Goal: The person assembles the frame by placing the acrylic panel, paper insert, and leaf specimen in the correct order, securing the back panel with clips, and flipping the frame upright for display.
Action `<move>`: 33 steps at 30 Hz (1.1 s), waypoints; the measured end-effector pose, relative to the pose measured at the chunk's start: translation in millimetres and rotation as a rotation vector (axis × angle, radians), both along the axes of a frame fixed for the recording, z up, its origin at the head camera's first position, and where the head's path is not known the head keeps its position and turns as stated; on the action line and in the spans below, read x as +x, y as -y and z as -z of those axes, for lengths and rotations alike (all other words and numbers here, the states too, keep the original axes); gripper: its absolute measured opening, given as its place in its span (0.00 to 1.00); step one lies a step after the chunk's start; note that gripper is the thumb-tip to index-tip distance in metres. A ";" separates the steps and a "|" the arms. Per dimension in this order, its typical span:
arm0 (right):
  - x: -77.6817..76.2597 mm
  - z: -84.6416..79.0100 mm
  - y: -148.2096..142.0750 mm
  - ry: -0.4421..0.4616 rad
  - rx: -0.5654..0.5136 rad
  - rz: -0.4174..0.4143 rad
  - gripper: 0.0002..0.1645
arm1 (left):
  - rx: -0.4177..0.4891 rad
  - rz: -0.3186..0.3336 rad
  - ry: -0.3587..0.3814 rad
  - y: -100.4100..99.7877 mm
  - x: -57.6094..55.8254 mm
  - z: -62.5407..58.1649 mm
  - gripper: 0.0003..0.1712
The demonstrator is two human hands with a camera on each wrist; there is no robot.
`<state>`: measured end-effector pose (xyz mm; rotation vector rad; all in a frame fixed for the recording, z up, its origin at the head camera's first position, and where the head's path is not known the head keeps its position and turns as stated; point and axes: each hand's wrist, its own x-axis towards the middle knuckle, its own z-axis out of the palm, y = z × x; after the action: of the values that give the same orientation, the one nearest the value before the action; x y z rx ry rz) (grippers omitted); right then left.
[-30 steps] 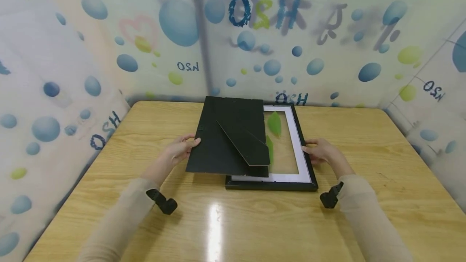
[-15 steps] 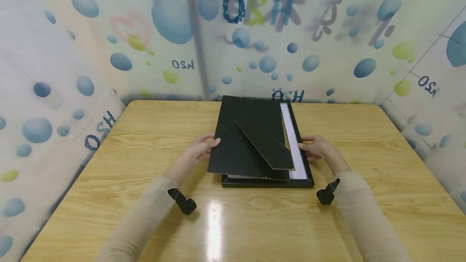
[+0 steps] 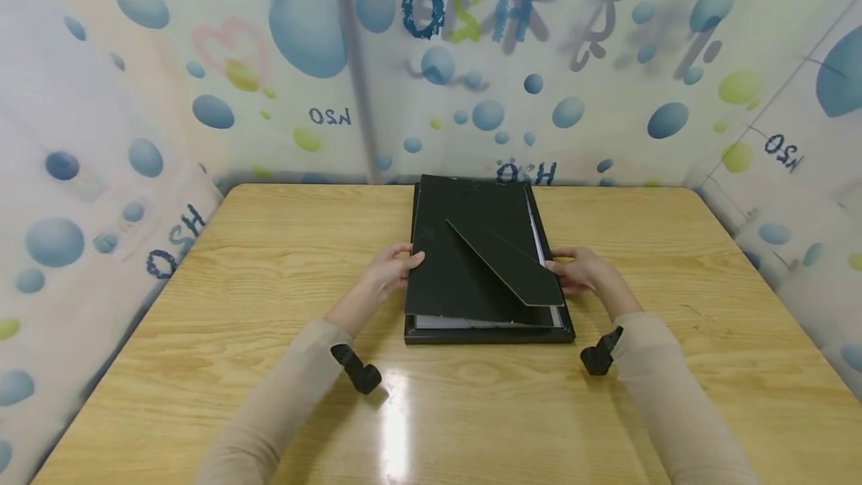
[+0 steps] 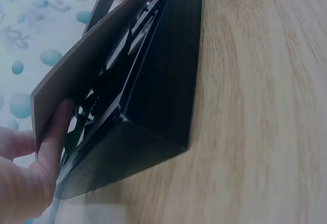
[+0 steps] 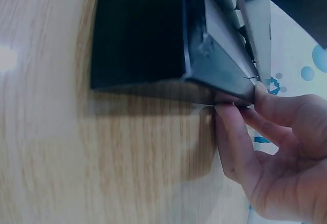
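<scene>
My left hand [image 3: 393,272] pinches the left edge of a black backing board [image 3: 465,268], thumb on top. The board lies slightly raised over a black picture frame [image 3: 485,336], covering nearly all of it. In the left wrist view a gap shows between the backing board [image 4: 76,60] and the frame [image 4: 158,81]. A black easel leg [image 3: 512,264] sticks up at an angle from the board. My right hand [image 3: 582,273] grips the frame's right side; in the right wrist view its thumb [image 5: 278,106] lies on the rim and its fingers touch the side wall.
The frame lies on a wooden table [image 3: 289,245]. Behind it hangs a patterned cloth [image 3: 491,81] with blue and green spots. Black wrist cameras [image 3: 357,369] sit at both sleeves.
My left hand has moved the backing board right, over the frame. The green leaves and most of the white mat are now covered. The right hand stays at the frame's side.
</scene>
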<state>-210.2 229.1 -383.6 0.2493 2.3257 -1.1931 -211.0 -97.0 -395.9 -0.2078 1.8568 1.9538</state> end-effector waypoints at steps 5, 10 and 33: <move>-1.0 1.1 0.6 0.002 -0.014 -0.004 0.34 | -0.014 -0.021 0.008 -3.0 1.0 0.9 0.27; -2.9 0.2 0.0 0.004 -0.023 0.002 0.34 | -0.005 -0.024 -0.008 -6.2 3.3 1.1 0.26; -1.2 0.8 -2.1 0.008 -0.029 0.009 0.33 | -0.500 0.106 -0.156 -13.4 0.8 -8.2 0.28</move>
<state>-211.4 231.2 -384.5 0.2539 2.3005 -1.2266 -210.2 -83.6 -387.7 -0.1035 2.3831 1.4414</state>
